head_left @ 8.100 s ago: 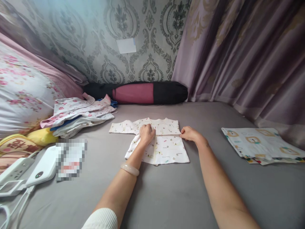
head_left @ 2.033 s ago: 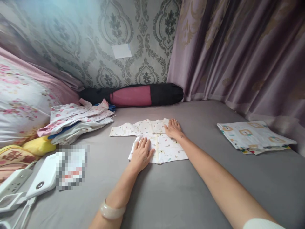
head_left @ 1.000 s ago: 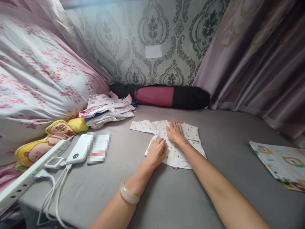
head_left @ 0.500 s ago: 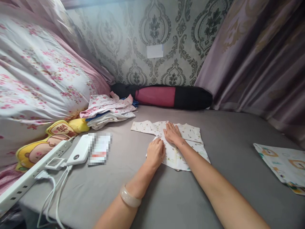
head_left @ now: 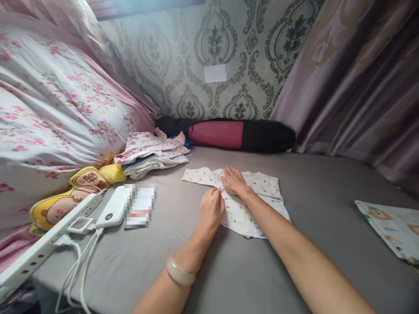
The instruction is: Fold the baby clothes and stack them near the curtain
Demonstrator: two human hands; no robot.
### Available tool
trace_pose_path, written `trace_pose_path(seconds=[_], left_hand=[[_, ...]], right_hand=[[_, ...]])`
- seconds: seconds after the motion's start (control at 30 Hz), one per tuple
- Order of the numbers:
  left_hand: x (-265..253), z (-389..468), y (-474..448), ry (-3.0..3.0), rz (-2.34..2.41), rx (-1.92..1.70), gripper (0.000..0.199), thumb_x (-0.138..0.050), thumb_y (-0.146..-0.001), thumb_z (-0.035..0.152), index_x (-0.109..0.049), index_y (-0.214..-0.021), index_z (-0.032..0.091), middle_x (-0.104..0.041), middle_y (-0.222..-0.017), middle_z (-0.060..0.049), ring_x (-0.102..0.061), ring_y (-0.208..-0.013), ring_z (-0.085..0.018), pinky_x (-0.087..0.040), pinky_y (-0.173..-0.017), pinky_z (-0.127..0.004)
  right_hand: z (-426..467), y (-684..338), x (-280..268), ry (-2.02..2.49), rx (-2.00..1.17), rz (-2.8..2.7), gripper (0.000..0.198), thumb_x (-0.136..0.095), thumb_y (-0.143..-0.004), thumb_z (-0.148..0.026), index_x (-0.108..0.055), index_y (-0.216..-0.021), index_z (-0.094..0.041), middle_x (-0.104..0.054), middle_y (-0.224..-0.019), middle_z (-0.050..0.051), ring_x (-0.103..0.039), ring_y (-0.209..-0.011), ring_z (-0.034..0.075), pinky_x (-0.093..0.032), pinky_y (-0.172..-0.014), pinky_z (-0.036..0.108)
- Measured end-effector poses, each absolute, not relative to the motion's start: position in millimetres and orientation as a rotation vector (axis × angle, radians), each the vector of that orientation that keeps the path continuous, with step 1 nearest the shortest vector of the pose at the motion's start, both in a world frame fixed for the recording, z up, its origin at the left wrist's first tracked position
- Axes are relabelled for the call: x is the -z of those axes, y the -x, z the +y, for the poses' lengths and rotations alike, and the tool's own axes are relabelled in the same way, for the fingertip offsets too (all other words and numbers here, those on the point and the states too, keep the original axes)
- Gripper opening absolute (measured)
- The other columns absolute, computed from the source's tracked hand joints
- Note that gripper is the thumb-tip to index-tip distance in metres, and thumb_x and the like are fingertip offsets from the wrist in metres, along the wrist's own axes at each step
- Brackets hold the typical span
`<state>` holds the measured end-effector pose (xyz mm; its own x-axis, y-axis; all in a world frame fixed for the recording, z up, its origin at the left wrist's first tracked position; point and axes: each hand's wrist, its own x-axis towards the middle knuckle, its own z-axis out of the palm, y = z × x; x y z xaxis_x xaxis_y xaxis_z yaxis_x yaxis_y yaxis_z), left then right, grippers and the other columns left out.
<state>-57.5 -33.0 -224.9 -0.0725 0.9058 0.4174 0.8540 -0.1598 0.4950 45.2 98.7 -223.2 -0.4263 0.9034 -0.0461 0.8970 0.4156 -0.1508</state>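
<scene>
The left hand point(head_left: 212, 209) is curled tight and seems to pinch the side of the little shirt point(head_left: 235, 210) on the gray bed point(head_left: 131, 266), by the left sleeve point(head_left: 198, 175). The right hand point(head_left: 232, 179) lies flat and wide on top. That sleeve sticks out, not folded in yet. No sleeve shows on the right, so that one looks tucked in. Farther back sits a clothes pile point(head_left: 151, 152).

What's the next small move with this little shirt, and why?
Probably fold the outstretched sleeve inward over the shirt: it points left, while the opposite side has none sticking out. The right hand lies flat near its base, the left hand curled at the shirt's edge.
</scene>
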Motion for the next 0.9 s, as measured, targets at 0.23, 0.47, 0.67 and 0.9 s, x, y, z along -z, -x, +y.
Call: trace_pose_path(seconds=[0.23, 0.47, 0.67, 0.9], left_hand=[[227.7, -13.2, 89.5, -1.625, 2.181, -1.268, 0.023, -0.043, -0.084, 0.014, -0.064, -0.093, 0.017, -0.066, -0.095, -0.009, -0.060, -0.093, -0.021, -0.046, -0.086, -0.033], [235.2, 2.1, 126.2, -1.223, 2.225, -1.377, 0.027, -0.045, -0.080, 0.017, -0.068, -0.094, 0.013, -0.068, -0.088, -0.010, -0.063, -0.086, -0.022, -0.046, -0.083, -0.033], [239.6, 14.3, 140.9, -0.906, 2.068, -1.601, 0.023, -0.048, -0.078, 0.020, -0.068, -0.088, 0.016, -0.067, -0.076, -0.005, -0.064, -0.076, -0.019, -0.048, -0.074, -0.031], [240.0, 22.0, 152.9, -0.534, 1.783, -1.850, 0.022, -0.049, -0.077, 0.022, -0.064, -0.091, 0.015, -0.065, -0.073, -0.003, -0.059, -0.059, -0.013, -0.043, -0.054, -0.023]], right_hand=[[93.6, -37.8, 227.9, 1.687, -0.280, -2.573, 0.060, -0.016, -0.098, -0.042, -0.024, -0.151, -0.016, -0.017, -0.158, 0.008, -0.012, -0.145, 0.023, -0.006, -0.116, 0.044], [96.3, -36.9, 228.9, 1.697, -0.277, -2.595, 0.059, -0.018, -0.098, -0.040, -0.024, -0.151, -0.015, -0.018, -0.158, 0.009, -0.012, -0.145, 0.023, -0.007, -0.116, 0.045], [108.8, -37.8, 213.4, 1.690, -0.361, -2.688, 0.058, -0.026, -0.097, -0.040, -0.030, -0.148, -0.014, -0.023, -0.156, 0.013, -0.020, -0.142, 0.028, -0.017, -0.112, 0.049], [114.2, -5.1, 181.3, 1.586, -0.092, -2.531, 0.037, -0.036, -0.093, -0.021, -0.062, -0.118, -0.016, -0.059, -0.125, 0.014, -0.053, -0.115, 0.025, -0.036, -0.094, 0.033]])
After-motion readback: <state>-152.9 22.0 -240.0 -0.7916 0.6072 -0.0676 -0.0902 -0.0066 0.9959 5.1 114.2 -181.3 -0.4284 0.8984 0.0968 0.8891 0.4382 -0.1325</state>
